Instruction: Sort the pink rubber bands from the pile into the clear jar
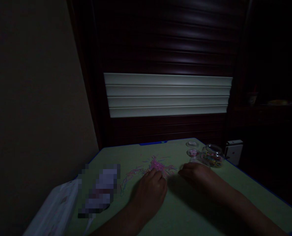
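Observation:
A loose pile of thin pink and pastel bands (156, 165) lies spread over the middle of the pale green table (180, 209). My left hand (152, 186) rests at the near edge of the pile, fingers bent and pressed together; whatever is under the fingertips is hidden. To the right of the pile, my right hand (195, 173) is held low with its fingers closed near the clear round containers; nothing can be made out in its fingertips. Behind it stands a clear jar (212, 155) of coloured bands, beside a small round container (193, 152) with pink contents.
A clear lid (192, 144) lies at the back right. On the left are a blurred-out, pixelated object (101, 188) and a white box-like object (54, 208). A blue clip-like strip (153, 143) marks the far edge, before a dark slatted door.

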`<act>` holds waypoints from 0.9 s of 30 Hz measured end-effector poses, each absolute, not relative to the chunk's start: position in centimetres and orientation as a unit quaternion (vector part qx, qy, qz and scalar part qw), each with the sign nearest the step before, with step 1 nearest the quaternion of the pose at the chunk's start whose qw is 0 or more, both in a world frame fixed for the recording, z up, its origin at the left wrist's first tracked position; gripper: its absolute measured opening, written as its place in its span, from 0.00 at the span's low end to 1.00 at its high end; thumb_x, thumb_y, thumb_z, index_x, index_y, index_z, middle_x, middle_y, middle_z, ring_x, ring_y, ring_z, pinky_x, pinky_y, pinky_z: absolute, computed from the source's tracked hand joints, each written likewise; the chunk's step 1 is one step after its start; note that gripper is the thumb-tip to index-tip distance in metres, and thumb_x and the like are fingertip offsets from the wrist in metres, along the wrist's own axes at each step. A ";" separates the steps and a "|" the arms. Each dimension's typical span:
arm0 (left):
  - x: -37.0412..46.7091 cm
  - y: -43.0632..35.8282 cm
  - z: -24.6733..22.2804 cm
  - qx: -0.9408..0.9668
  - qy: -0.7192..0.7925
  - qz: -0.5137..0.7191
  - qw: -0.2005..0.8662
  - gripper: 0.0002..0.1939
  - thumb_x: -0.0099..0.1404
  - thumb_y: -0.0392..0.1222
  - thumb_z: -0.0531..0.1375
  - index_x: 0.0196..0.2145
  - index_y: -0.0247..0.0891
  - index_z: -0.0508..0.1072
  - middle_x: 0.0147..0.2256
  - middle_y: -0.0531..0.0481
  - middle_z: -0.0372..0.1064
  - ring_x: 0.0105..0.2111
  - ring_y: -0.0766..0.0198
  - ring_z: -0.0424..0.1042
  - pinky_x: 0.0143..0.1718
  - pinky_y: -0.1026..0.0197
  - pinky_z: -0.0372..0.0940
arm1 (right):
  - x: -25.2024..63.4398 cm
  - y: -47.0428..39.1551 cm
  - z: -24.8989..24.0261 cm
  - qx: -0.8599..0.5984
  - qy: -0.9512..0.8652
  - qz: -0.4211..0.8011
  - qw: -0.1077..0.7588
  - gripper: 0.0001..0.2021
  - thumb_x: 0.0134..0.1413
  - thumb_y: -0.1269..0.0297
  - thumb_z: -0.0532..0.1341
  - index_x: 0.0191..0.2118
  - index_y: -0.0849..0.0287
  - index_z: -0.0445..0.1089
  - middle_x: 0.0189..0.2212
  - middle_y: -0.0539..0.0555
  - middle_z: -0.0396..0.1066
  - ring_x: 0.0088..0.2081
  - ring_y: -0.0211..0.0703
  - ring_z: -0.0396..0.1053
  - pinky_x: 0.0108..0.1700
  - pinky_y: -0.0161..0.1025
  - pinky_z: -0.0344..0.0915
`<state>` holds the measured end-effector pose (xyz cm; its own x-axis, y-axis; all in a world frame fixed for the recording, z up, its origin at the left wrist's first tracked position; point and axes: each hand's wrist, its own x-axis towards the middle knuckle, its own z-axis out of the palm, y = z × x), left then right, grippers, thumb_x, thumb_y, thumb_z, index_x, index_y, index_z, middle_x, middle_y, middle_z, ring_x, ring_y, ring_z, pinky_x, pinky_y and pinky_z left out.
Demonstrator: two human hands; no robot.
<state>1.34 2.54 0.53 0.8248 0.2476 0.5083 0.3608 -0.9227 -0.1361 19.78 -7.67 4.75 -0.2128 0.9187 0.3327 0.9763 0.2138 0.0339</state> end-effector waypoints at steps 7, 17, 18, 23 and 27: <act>1.4 2.4 0.3 -0.940 -0.225 -0.248 0.067 0.06 0.62 0.35 0.56 0.30 0.35 0.73 0.33 0.46 0.69 0.39 0.57 0.67 0.45 0.52 0.65 | 19.7 -7.9 5.2 -0.623 -0.764 -0.114 0.122 0.10 0.56 0.77 0.53 0.30 0.60 0.70 0.29 0.53 0.70 0.30 0.37 0.67 0.30 0.32 0.55; 1.4 2.3 1.1 -0.947 -0.249 -0.196 0.052 0.10 0.65 0.34 0.53 0.32 0.35 0.74 0.36 0.46 0.70 0.40 0.57 0.67 0.45 0.53 0.63 | 19.7 -7.9 5.2 -0.624 -0.764 -0.104 0.128 0.10 0.54 0.78 0.54 0.30 0.60 0.70 0.28 0.53 0.70 0.29 0.37 0.66 0.29 0.33 0.54; 1.4 2.3 1.1 -0.948 -0.251 -0.191 0.050 0.10 0.65 0.33 0.53 0.32 0.34 0.74 0.35 0.46 0.70 0.40 0.57 0.67 0.45 0.53 0.63 | 19.7 -7.9 5.2 -0.626 -0.762 -0.104 0.130 0.10 0.54 0.78 0.54 0.30 0.60 0.70 0.28 0.53 0.70 0.29 0.37 0.66 0.30 0.33 0.55; 1.2 2.7 1.2 -0.946 -0.253 -0.201 0.021 0.12 0.66 0.32 0.52 0.31 0.36 0.74 0.35 0.48 0.69 0.39 0.59 0.66 0.42 0.57 0.62 | 19.8 -7.9 5.2 -0.625 -0.764 -0.102 0.124 0.10 0.54 0.77 0.54 0.30 0.61 0.71 0.29 0.54 0.71 0.30 0.38 0.67 0.30 0.33 0.55; 1.1 2.9 1.0 -0.948 -0.247 -0.203 0.016 0.11 0.66 0.32 0.53 0.30 0.37 0.73 0.34 0.49 0.68 0.39 0.59 0.66 0.40 0.58 0.62 | 19.8 -7.8 5.2 -0.621 -0.768 -0.104 0.119 0.11 0.53 0.79 0.53 0.30 0.60 0.71 0.28 0.53 0.70 0.29 0.37 0.67 0.30 0.33 0.55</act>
